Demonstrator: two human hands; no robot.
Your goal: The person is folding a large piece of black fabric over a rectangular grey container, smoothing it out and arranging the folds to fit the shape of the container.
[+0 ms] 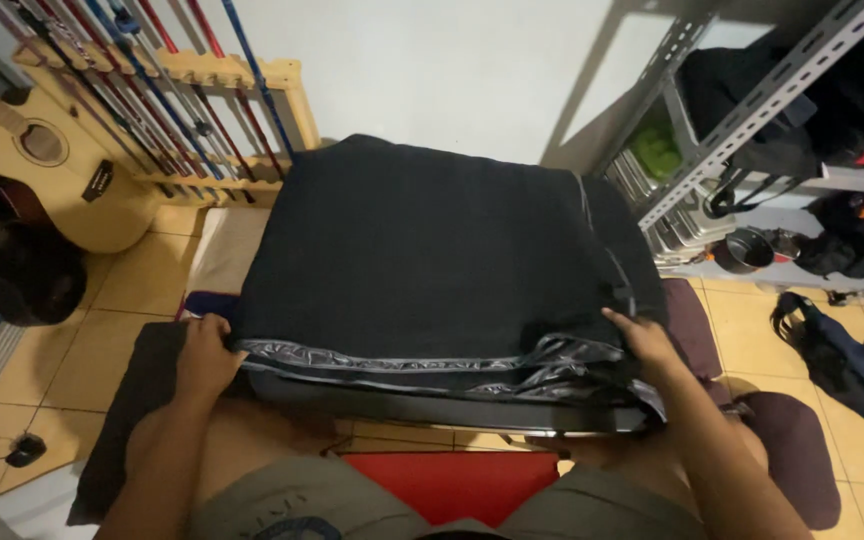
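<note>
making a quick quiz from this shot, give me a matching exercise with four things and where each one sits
Things:
1. acoustic guitar
2. left hand
3. right hand
4. metal shelving rack

Places:
A. on the near right corner of the folded black fabric
B. upper right, against the wall
C. far left, beside the wooden rack of rods
D. on the fabric's near left edge

Pairs: 1-C, 2-D, 3-A, 4-B

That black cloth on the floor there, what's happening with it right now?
A seated person has a folded black cloth with shiny grey trim spread out in front of them over the tiled floor. The left hand grips its near left corner, and the right hand presses on the near right corner where the layers bunch up. A guitar leans at the left, and a metal shelf stands at the right.
</note>
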